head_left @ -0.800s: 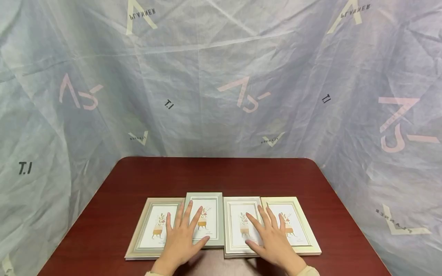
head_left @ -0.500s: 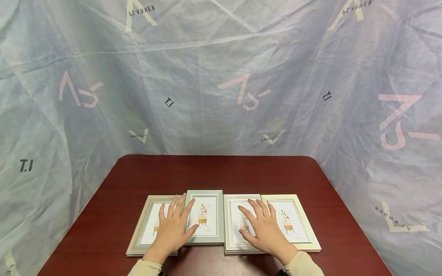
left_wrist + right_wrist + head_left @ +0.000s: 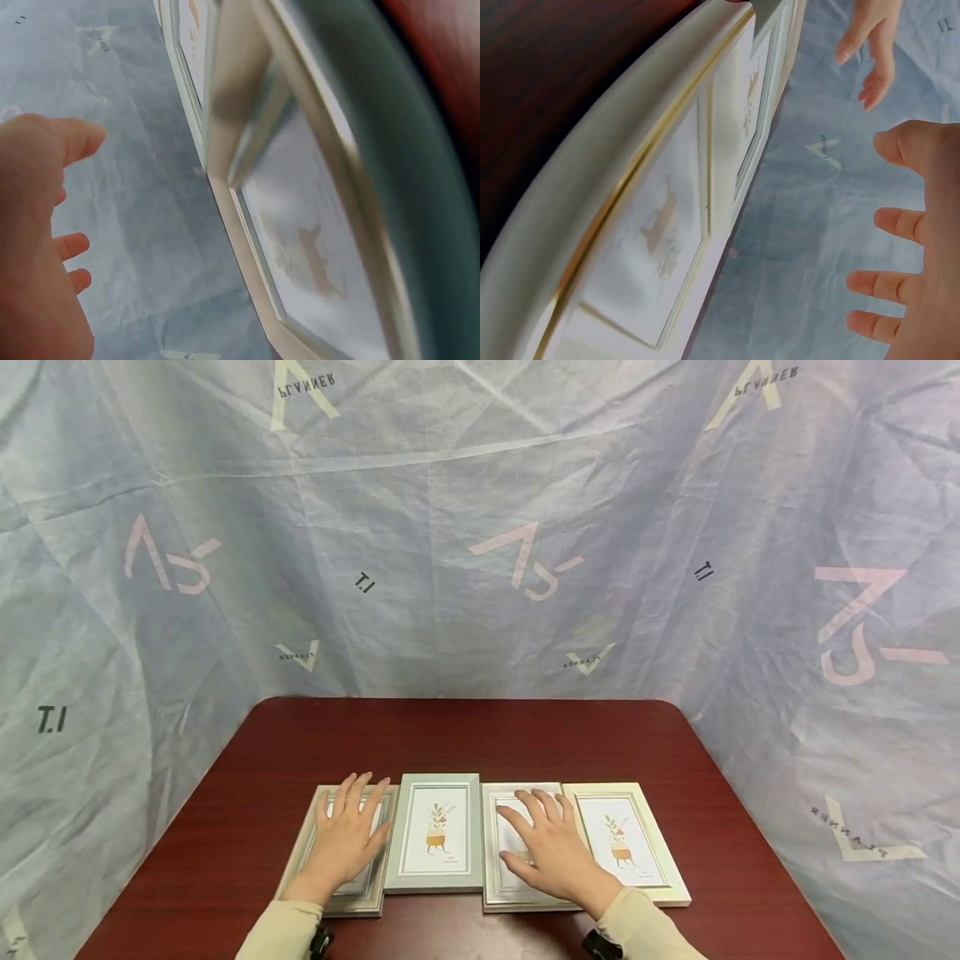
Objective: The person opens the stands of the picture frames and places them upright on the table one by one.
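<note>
Presently, the left hand (image 3: pixel 345 839), relaxed and holding nothing, is above the beige rectangular picture frame (image 3: pixel 358 906); the right hand (image 3: pixel 555 852), equally free, is above the silvery-white rectangular picture frame (image 3: pixel 525 900). Between them lies the pale grey-green picture frame (image 3: pixel 433 882), slightly farther forward; rightmost, the cream picture frame (image 3: pixel 663 860). Long sides run front to back on the dark-red table (image 3: pixel 465 735). Each seems to hold a potted-plant print (image 3: pixel 437 835), though hands partly hide two.

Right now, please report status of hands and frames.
Left hand above leftmost frame, right hand above third frame from left. Both empty. Frames side by side. No obstacle seen.
</note>
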Motion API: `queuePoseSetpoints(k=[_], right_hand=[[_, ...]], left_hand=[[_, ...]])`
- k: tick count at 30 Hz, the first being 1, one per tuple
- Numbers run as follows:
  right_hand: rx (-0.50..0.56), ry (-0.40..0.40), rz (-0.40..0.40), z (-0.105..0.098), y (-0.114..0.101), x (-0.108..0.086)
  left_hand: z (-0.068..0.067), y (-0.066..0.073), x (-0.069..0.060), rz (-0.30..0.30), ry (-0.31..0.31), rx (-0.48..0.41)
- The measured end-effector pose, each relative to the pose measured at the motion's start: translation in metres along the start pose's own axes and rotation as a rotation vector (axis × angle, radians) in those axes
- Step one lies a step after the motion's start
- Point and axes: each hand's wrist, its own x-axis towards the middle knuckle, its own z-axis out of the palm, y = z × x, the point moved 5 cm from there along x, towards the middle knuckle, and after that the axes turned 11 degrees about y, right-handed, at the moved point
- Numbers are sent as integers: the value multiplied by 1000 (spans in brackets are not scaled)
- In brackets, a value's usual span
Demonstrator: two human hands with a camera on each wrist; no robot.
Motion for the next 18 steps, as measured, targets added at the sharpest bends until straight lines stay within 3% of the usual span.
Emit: queuePoseSetpoints(k=[8,18], right_hand=[[13,-36,-40,5,-10,10],[18,-86,-106,17,-21,16]], left_hand=[[4,-19,7,20,18,42],[22,-49,18,28,-113,104]])
